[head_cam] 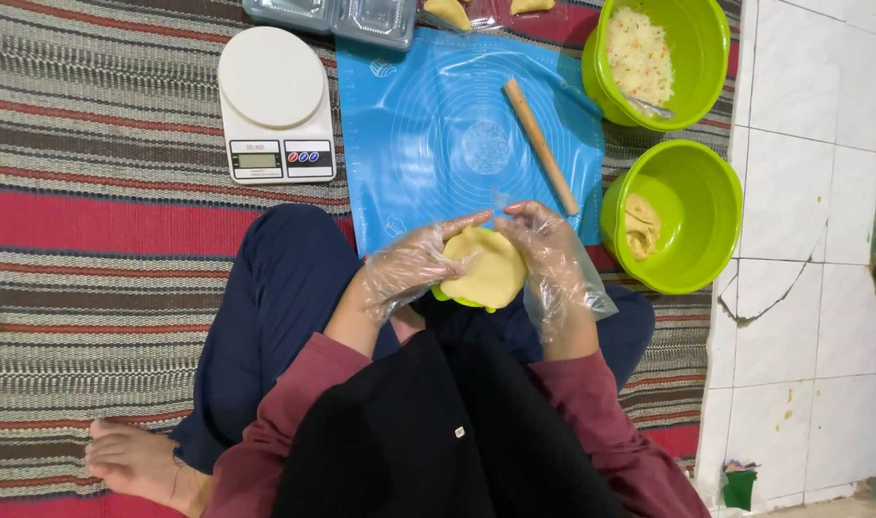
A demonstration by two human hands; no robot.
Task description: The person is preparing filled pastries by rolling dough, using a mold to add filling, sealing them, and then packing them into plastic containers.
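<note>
Sitting cross-legged on a striped woven rug (102, 201), a person in a dark red top and dark blue trousers holds a flat round of pale yellow dough (486, 270) over the lap, just at the near edge of a blue silicone baking mat (428, 125). Both hands wear loose clear plastic gloves. The left hand (414, 264) cups the round from the left, fingers curled along its far rim, and the right hand (544, 251) closes on it from the right, fingers bent over its upper right edge, so the two hands together grip the dough between them. A bright green mould (454, 298) peeks out from under the near left side of the round; how it is held cannot be told. On the mat lies a wooden rolling pin (541, 146), slanted, its near end close to the right fingertips. Left of the mat stands a white kitchen scale (275, 105). To the right, on the rug's edge by the white tiled floor (803, 144), sit two green bowls: the far bowl (707, 38) holds a pale shredded filling and a spoon, the near bowl (692, 206) holds a lump of dough. At the far edge lie a clear plastic tray (332, 17) and two folded pastries (448, 11). A bare foot (136, 460) rests near left.
</note>
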